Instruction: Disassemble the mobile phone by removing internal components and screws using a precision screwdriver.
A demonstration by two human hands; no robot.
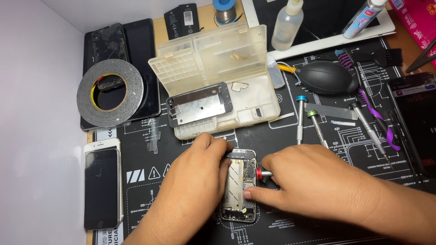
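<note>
An opened phone body point(239, 188) with bare circuit board and metal frame lies on the black repair mat point(318, 136) near the front middle. My left hand point(193, 186) rests on its left side, fingers curled over the top edge. My right hand point(318, 181) holds a screwdriver with a red collar point(260, 173), its tip against the phone's right edge near the top; the thumb touches the phone's lower right side.
A clear plastic parts box point(218, 68) stands open behind, with a phone back plate point(200, 106) on it. Tape roll point(110, 93), several phones at left, two screwdrivers point(309, 124), a black air blower point(324, 77), bottles and a tablet lie around.
</note>
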